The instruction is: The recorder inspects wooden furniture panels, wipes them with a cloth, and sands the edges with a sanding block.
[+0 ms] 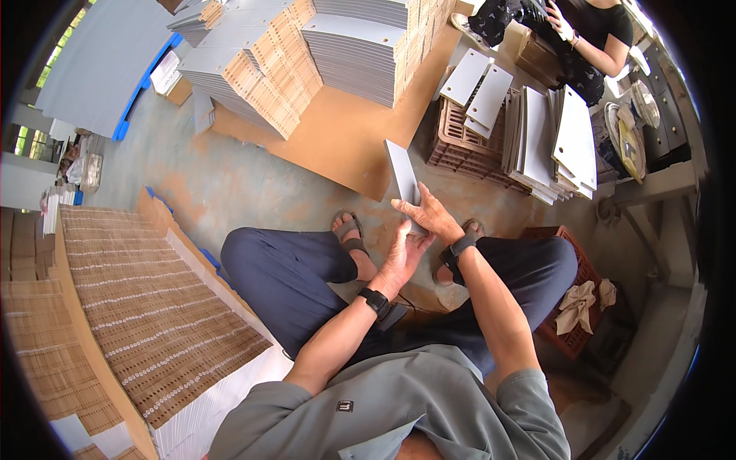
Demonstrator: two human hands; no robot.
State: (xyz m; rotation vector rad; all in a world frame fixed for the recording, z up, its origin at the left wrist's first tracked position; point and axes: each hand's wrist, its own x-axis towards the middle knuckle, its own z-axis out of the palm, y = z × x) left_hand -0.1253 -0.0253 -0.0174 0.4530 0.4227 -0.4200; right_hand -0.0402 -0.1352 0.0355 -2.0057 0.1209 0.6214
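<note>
Left hand (pixel 400 257): raised above the lap, palm turned inward, fingers curled up against the lower end of the grey panel (pixel 402 182); a black wristband sits on the wrist.
Right hand (pixel 426 215): clasped over the lower end of the same panel from the right side, thumb across its face; a black wristband on this wrist too.
Grey panel: a thin, flat, rectangular sheet held between both hands, standing nearly upright and leaning slightly to the left, above the person's knees and sandalled feet.
Person: seated, in dark trousers and a grey shirt, legs spread over the concrete floor (pixel 230 184).
Brown board (pixel 345 134): a large flat sheet on the floor just beyond the panel, carrying tall stacks of grey panels (pixel 356 54).
Brown crate (pixel 471 149): to the right of the board, with loose white panels (pixel 575 138) lying on it and leaning beside it.
Ridged stacks (pixel 146 307): at the person's left, edge-on sheets packed close.
Red crate (pixel 579 307): by the right knee, a cloth (pixel 579 303) draped in it.
Another person (pixel 594 34): top right, well apart, in dark clothing.
</note>
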